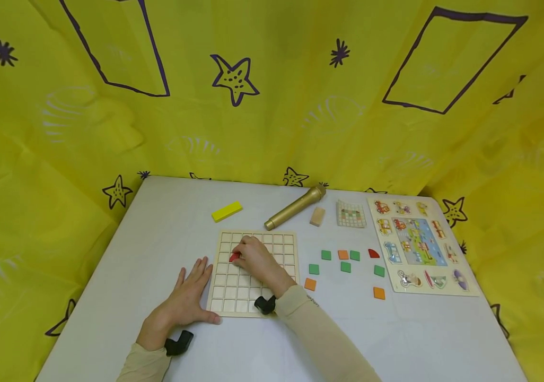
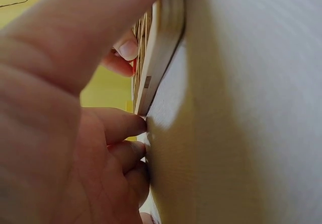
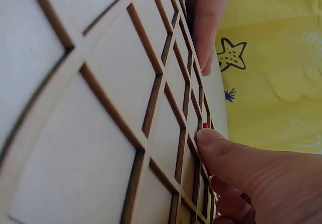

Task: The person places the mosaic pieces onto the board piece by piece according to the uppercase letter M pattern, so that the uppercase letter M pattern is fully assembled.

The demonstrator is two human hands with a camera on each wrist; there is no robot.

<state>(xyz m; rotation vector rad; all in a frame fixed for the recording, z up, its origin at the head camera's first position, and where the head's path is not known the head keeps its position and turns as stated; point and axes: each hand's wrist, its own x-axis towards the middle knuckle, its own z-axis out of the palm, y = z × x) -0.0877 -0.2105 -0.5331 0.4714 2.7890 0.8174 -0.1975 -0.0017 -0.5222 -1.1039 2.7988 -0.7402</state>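
A wooden grid board (image 1: 236, 315) with square cells lies on the white table. My right hand (image 1: 259, 260) is over its upper left part and pinches a small red piece (image 1: 234, 257) between thumb and fingers. In the right wrist view, a sliver of the red piece (image 3: 205, 125) shows at the thumb tip, close over the grid; the rest is hidden. My left hand (image 1: 186, 297) rests on the table along the board's left side, fingers spread and thumb at the lower left corner. The left wrist view shows its fingertips (image 2: 137, 126) down by the board's edge.
Right of the board lie several green squares (image 1: 345, 267), orange squares (image 1: 310, 284) and another red piece (image 1: 373, 253). Behind are a yellow block (image 1: 227, 211), a gold microphone (image 1: 296, 207), a wooden block (image 1: 317, 216) and a pattern card (image 1: 350, 220). A picture puzzle (image 1: 439, 289) lies far right.
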